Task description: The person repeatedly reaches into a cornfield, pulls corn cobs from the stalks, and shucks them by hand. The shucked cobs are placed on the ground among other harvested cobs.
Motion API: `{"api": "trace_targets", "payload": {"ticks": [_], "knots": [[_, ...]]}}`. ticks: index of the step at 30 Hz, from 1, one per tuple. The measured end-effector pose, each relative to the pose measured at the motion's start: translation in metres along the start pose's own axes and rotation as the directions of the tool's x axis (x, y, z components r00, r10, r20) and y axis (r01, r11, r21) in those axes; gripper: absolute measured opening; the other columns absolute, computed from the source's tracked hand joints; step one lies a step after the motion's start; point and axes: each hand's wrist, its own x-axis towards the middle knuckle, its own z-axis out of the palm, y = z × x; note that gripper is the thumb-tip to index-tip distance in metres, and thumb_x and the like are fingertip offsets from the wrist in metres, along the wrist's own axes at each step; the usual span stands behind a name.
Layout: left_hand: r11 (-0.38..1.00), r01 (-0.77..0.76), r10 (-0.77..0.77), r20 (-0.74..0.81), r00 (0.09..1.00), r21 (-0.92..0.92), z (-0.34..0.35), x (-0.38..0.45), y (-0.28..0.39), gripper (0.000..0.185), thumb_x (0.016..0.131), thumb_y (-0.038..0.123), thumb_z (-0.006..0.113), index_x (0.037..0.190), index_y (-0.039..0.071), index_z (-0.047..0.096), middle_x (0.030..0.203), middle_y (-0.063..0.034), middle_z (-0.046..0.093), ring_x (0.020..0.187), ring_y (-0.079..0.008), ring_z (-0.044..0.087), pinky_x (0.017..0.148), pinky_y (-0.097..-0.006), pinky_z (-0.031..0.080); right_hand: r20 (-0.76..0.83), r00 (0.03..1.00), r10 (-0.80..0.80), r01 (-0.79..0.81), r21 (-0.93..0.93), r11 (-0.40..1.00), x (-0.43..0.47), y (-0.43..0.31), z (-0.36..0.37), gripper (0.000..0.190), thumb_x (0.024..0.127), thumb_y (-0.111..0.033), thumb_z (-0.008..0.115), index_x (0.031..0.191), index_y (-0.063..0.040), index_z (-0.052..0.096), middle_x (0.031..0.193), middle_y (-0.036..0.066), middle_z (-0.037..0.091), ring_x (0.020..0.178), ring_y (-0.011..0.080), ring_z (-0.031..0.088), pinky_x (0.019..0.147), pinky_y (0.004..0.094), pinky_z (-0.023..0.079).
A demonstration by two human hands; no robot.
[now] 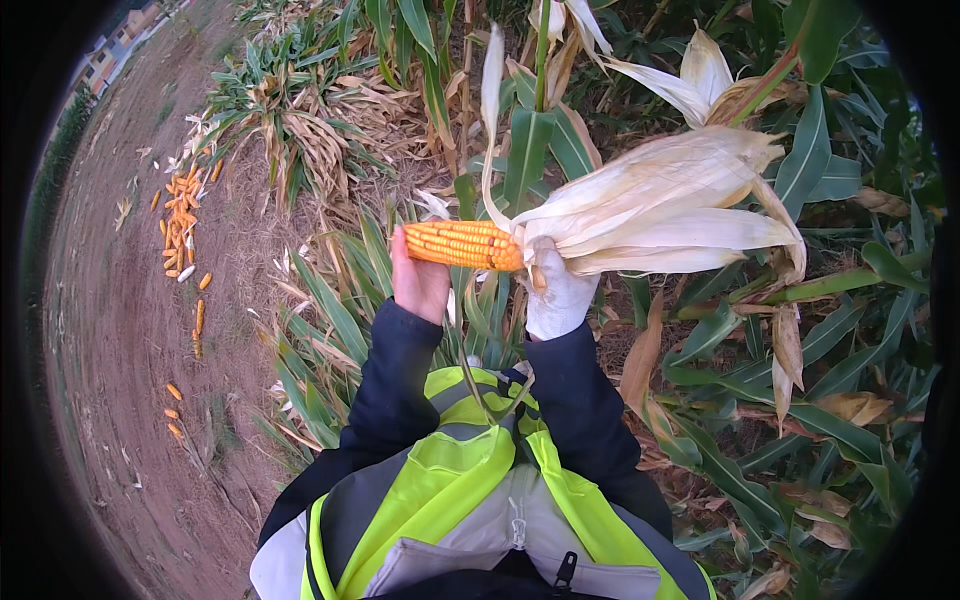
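Note:
An orange ear of corn (469,245) lies level across both hands, its kernels bare, with a few dark ones along it. My left hand (421,279), bare, holds the ear's tip end. At the other end, my right hand (559,289), in a whitish glove, grips the base where the husk meets the ear. The pale dry husk leaves (652,210) are peeled back and spread to the right, beside the green corn stalk (840,285). A thin strip of husk curls upward from the ear's base.
Standing corn plants (750,420) with long green leaves crowd the right. Cut stalks and dry leaves (322,135) lie in a heap at upper left. Husked ears (180,214) are piled on bare soil (112,300) at the left, several more scattered below them. Buildings show far off.

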Motion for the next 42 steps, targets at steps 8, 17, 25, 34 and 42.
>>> {"api": "trace_targets", "payload": {"ticks": [8, 17, 25, 34, 42], "knots": [[-0.273, -0.607, -0.002, 0.631, 0.776, 0.746, -0.047, -0.049, -0.007, 0.087, 0.066, 0.031, 0.073, 0.131, -0.002, 0.025, 0.127, -0.0221, 0.036, 0.12, -0.0372, 0.034, 0.101, -0.0416, 0.026, -0.216, 0.968, 0.129, -0.111, 0.094, 0.989, -0.004, 0.013, -0.011, 0.048, 0.078, 0.001, 0.057, 0.122, 0.001, 0.039, 0.109, 0.009, 0.051, 0.09, 0.0152, 0.054, 0.079, 0.0265, 0.045], [-0.137, -0.52, -0.63, 0.331, 0.703, 0.843, -0.028, -0.048, 0.02, 0.057, 0.071, 0.039, 0.068, 0.105, 0.002, 0.04, 0.078, -0.017, 0.059, 0.071, -0.0345, 0.06, 0.06, -0.0395, 0.049, 0.073, 0.907, 0.414, -0.332, -0.481, 0.812, 0.003, -0.008, -0.038, 0.041, 0.078, -0.016, 0.064, 0.111, 0.003, 0.049, 0.091, 0.007, 0.059, 0.079, 0.0138, 0.057, 0.07, 0.026, 0.047], [0.332, -0.319, -0.706, 0.458, 0.54, 0.888, -0.014, -0.073, 0.054, 0.052, 0.075, 0.023, 0.068, 0.113, 0.001, 0.039, 0.096, -0.0122, 0.06, 0.086, -0.0201, 0.06, 0.078, -0.03, 0.045, 0.081, 0.869, 0.488, -0.426, -0.378, 0.822, -0.017, 0.0, -0.021, 0.032, 0.086, -0.033, 0.048, 0.093, -0.002, 0.049, 0.075, 0.007, 0.051, 0.068, 0.018, 0.053, 0.067, 0.0297, 0.046], [0.502, -0.134, -0.622, 0.465, 0.63, 0.854, -0.013, -0.094, 0.027, 0.069, 0.071, 0.02, 0.071, 0.125, -0.002, 0.034, 0.117, -0.0096, 0.052, 0.098, -0.0133, 0.054, 0.084, -0.0275, 0.043, 0.457, 0.852, 0.254, -0.397, 0.25, 0.883, -0.015, -0.031, 0.017, 0.037, 0.086, -0.04, 0.049, 0.068, -0.012, 0.034, 0.056, 0.0, 0.032, 0.046, 0.0131, 0.033, 0.047, 0.0279, 0.032], [0.607, -0.212, -0.45, 0.55, 0.704, 0.766, -0.025, -0.107, 0.003, 0.059, 0.067, 0.024, 0.074, 0.112, 0.0, 0.045, 0.093, -0.009, 0.06, 0.083, -0.0153, 0.06, 0.076, -0.0265, 0.045, 0.476, 0.842, 0.256, -0.445, 0.343, 0.827, -0.021, -0.038, 0.008, 0.034, 0.088, -0.038, 0.043, 0.065, -0.013, 0.037, 0.051, 0.002, 0.036, 0.046, 0.0187, 0.042, 0.058, 0.0384, 0.043]]}}
